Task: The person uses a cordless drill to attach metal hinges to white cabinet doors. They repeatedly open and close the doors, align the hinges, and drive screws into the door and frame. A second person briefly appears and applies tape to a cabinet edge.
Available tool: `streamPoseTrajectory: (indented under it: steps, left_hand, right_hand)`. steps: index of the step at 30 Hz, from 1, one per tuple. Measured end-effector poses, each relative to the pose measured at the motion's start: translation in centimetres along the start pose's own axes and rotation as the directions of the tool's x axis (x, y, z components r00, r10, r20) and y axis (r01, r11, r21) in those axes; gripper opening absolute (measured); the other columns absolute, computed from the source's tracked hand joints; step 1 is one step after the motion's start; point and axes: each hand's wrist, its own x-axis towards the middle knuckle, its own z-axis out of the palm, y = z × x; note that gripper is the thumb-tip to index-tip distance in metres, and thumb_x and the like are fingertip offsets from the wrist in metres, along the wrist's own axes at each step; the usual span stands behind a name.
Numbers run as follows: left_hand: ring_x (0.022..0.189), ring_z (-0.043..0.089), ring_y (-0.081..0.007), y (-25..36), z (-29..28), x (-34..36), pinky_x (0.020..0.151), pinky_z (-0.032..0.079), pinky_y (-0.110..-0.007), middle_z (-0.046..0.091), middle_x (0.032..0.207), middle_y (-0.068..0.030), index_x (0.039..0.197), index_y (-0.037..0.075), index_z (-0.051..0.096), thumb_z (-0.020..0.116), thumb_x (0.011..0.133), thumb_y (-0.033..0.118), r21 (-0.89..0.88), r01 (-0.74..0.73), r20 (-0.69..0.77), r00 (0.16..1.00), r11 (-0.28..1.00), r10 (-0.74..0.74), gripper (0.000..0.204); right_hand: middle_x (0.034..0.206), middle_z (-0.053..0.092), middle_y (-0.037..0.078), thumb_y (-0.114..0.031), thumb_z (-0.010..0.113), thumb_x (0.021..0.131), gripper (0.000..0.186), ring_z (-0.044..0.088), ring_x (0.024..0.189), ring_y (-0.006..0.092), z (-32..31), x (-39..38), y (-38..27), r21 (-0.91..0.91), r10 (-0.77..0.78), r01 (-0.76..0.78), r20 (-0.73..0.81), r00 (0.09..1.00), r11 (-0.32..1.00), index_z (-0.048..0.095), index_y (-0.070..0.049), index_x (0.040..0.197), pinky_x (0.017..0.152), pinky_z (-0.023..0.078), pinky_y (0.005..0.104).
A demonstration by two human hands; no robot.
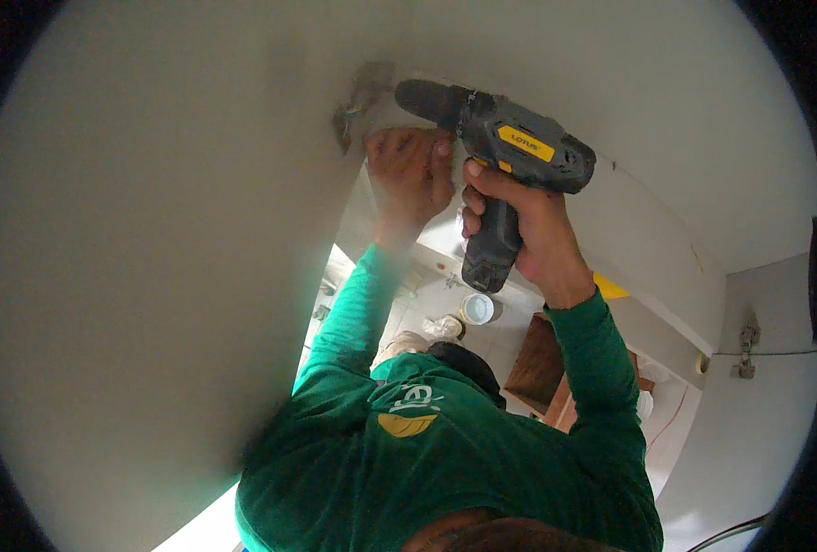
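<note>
Head view: drill point(532, 138) at 1 o'clock, chuck pointing to 10. Right hand point(544, 235) has its fingers wrapped tight around the drill's handle. Left hand point(408, 175) at 12 o'clock, just below the chuck, fingers curled; can't tell if they hold anything. Blurred dark fitting point(370, 87) just beyond it, toward 11. White bucket point(477, 310) at 4, on floor point(408, 317).

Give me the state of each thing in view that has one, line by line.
Drill: held up, front end pointing left; whether running, cannot tell
Right hand: closed round the grip
Left hand: fingers curled, grasp unclear
Bucket: upright, uncovered
Hinge: attached to the grey panel
Sleeves: down near the wrists
</note>
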Motion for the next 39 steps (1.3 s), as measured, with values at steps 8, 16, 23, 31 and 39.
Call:
streamPoseTrajectory:
  steps: [8,16,23,31,39]
  left_hand:
    - [0.093,0.063,-0.0297,4.4,-0.7,1.7,0.092,0.040,-0.046,0.072,0.090,-0.0080,0.088,0.008,0.070,0.059,0.094,0.026,0.046,0.377,0.124,0.917,0.925,-0.380,0.022]
    - [0.094,0.064,-0.0297,1.4,0.6,0.2,0.092,0.041,-0.045,0.073,0.089,-0.0082,0.088,0.007,0.070,0.059,0.094,0.026,0.038,-0.057,-0.056,0.997,0.998,0.059,0.023]
    - [0.090,0.063,-0.0296,0.3,1.3,-0.3,0.089,0.042,-0.045,0.072,0.087,-0.0077,0.085,0.008,0.069,0.060,0.093,0.030,0.018,-0.081,-0.110,0.990,0.997,0.083,0.025]
    - [0.089,0.063,-0.0294,1.1,0.9,-0.1,0.087,0.043,-0.045,0.072,0.087,-0.0077,0.085,0.007,0.068,0.063,0.091,0.033,0.011,-0.051,-0.072,0.996,0.999,0.052,0.028]
    - [0.090,0.064,-0.0311,0.1,1.4,-1.1,0.086,0.044,-0.046,0.072,0.088,-0.0093,0.087,0.006,0.070,0.065,0.089,0.038,0.029,-0.090,-0.129,0.987,0.996,0.093,0.033]
  right_hand:
    - [0.072,0.059,0.005,-0.015,0.077,0.094,0.020,0.061,0.059,0.0192,-0.5,-0.3,0.5,0.011,0.058,-0.058,-0.010,0.998,0.998,0.066,-0.003,0.107,0.061,0.054,0.0391]
    - [0.071,0.058,0.004,-0.014,0.075,0.096,0.018,0.061,0.059,0.0186,-0.5,-0.1,0.2,0.038,0.048,-0.049,0.044,0.998,0.998,0.065,-0.004,0.107,0.061,0.054,0.0383]
    - [0.071,0.057,0.004,-0.014,0.073,0.097,0.016,0.060,0.059,0.0179,0.1,-0.1,-0.1,0.010,0.051,-0.052,0.039,0.998,0.999,0.064,-0.005,0.106,0.061,0.053,0.0373]
    - [0.072,0.058,0.003,-0.015,0.074,0.097,0.017,0.060,0.060,0.0169,-0.1,0.1,0.4,-0.002,0.023,-0.023,0.039,0.999,1.000,0.065,-0.004,0.107,0.061,0.053,0.0369]
    - [0.071,0.059,0.004,-0.016,0.075,0.096,0.018,0.061,0.059,0.0179,0.0,0.3,0.7,-0.021,-0.001,0.002,0.054,0.999,1.000,0.066,-0.004,0.106,0.061,0.053,0.0356]
